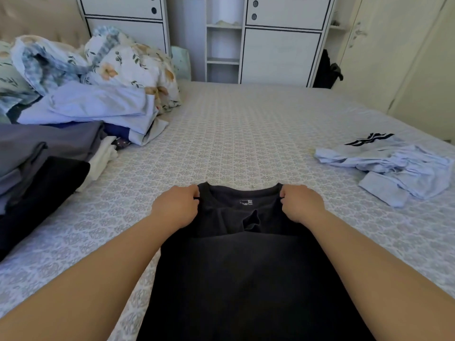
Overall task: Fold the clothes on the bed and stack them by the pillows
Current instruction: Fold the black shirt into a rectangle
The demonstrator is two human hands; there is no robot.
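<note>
Patterned bed (246, 134) fills the view; nearest, a black shirt (236, 267) lies flat, neckline away from the person, left hand (175, 207) and right hand (303, 205) each with a pinching grip on a shoulder either side of the collar. Left of the shirt sits a stack of folded clothes (49, 153) reaching toward the floral pillows (103, 60), so most looks done; this fold is mid-way and a crumpled light-blue garment (398, 168) right of the shirt is left. Beyond the shirt the bed is open up to the white cabinet (270, 45), with its right edge just past the blue garment.
</note>
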